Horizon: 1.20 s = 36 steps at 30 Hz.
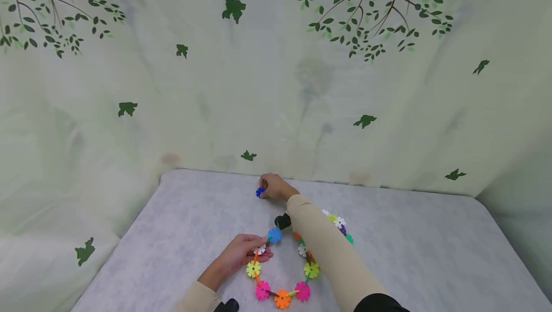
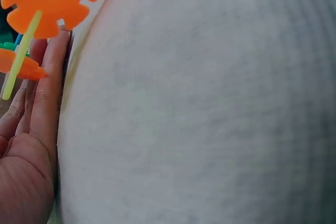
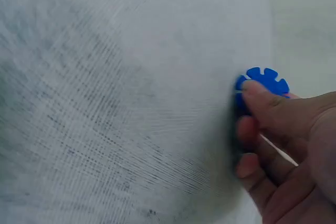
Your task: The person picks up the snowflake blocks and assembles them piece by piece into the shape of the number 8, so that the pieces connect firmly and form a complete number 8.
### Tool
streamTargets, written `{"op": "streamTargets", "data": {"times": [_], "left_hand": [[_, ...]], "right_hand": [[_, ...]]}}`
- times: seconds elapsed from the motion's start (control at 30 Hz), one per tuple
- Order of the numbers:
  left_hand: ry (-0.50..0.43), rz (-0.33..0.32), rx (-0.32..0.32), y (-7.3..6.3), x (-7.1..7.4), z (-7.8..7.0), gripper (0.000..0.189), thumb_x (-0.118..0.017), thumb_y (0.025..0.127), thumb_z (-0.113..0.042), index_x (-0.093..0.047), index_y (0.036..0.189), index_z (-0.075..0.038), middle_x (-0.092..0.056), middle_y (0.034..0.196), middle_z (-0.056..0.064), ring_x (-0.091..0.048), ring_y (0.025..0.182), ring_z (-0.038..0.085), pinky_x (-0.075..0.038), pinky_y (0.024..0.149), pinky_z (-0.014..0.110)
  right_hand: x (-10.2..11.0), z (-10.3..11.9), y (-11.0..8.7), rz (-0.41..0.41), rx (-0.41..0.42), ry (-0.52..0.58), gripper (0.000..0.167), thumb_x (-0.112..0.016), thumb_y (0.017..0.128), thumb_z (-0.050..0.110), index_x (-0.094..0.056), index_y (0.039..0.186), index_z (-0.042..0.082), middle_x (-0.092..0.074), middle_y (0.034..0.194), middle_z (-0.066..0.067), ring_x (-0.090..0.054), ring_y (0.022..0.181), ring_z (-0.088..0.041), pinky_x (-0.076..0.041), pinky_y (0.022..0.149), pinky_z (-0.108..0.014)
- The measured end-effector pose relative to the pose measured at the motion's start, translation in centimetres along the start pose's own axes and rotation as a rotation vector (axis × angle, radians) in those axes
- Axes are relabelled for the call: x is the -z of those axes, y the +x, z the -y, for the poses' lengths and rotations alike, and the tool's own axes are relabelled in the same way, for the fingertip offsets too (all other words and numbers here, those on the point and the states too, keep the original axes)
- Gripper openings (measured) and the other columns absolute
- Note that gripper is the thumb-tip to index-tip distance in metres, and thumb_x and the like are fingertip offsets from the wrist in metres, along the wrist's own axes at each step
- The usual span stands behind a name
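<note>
My right hand (image 1: 276, 187) reaches to the far edge of the table. It pinches a dark blue notched disc (image 3: 270, 81) between thumb and fingers, low over the cloth in the right wrist view. Nearer the body, my left hand (image 1: 241, 252) holds a white notched disc (image 1: 260, 249), its thumb above and fingers below. That disc belongs to a curved chain of flower-shaped discs, among them a light blue disc (image 1: 274, 235), a yellow disc (image 1: 253, 269) and an orange disc (image 1: 282, 298). The right sleeve (image 1: 332, 254) hides part of the chain's far right side.
More notched discs, including a white disc (image 1: 339, 222) and a green disc (image 1: 349, 238), lie beyond the right forearm. The table (image 1: 431, 249) has a pale grey cloth and meets a leaf-printed curtain (image 1: 276, 86) at the back.
</note>
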<state>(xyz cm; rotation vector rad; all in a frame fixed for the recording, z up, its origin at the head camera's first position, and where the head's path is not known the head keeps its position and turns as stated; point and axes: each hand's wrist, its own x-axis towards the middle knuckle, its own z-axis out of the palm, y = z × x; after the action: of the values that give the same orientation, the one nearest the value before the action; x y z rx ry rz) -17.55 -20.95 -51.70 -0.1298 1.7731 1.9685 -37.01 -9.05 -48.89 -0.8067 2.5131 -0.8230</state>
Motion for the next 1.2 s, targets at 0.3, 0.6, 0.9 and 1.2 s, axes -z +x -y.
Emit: {"op": "streamTargets", "data": {"times": [0.3, 0.6, 0.9, 1.2], "left_hand": [[0.004, -0.013, -0.004, 0.2, 0.3, -0.1, 0.049, -0.056, 0.099, -0.026, -0.052, 0.124, 0.015, -0.07, 0.097, 0.012, -0.069, 0.093, 0.02, -0.055, 0.086, 0.033], [0.022, -0.018, -0.008, 0.1, -0.1, 0.1, 0.049, -0.056, 0.098, -0.027, -0.052, 0.124, 0.015, -0.071, 0.098, 0.012, -0.07, 0.091, 0.02, -0.055, 0.085, 0.032], [0.021, -0.02, -0.02, 0.3, -0.2, 0.5, 0.05, -0.056, 0.098, -0.027, -0.051, 0.124, 0.016, -0.071, 0.098, 0.013, -0.07, 0.092, 0.021, -0.055, 0.085, 0.033], [-0.007, -0.028, -0.043, 0.2, -0.4, 0.3, 0.055, -0.06, 0.096, -0.03, -0.048, 0.128, 0.013, -0.07, 0.096, 0.013, -0.069, 0.094, 0.024, -0.055, 0.086, 0.035]], "right_hand": [[1.4, -1.0, -6.5, -0.037, 0.042, 0.256, 0.009, -0.072, 0.085, 0.004, -0.064, 0.088, 0.004, -0.066, 0.075, -0.002, -0.062, 0.064, -0.014, -0.053, 0.059, -0.024], [-0.2, -2.4, -14.5, -0.185, 0.104, 0.383, 0.01, -0.075, 0.082, 0.005, -0.064, 0.08, 0.005, -0.069, 0.076, -0.002, -0.064, 0.066, -0.012, -0.053, 0.057, -0.024], [-3.1, -2.7, -18.3, -0.361, 0.086, 0.334, 0.008, -0.075, 0.083, 0.01, -0.069, 0.079, 0.012, -0.062, 0.074, 0.005, -0.051, 0.067, -0.009, -0.047, 0.059, -0.022], [-4.5, -3.0, -18.6, -0.453, 0.103, 0.277, 0.009, -0.076, 0.082, 0.01, -0.069, 0.082, 0.014, -0.066, 0.078, 0.006, -0.057, 0.073, -0.006, -0.049, 0.065, -0.023]]}}
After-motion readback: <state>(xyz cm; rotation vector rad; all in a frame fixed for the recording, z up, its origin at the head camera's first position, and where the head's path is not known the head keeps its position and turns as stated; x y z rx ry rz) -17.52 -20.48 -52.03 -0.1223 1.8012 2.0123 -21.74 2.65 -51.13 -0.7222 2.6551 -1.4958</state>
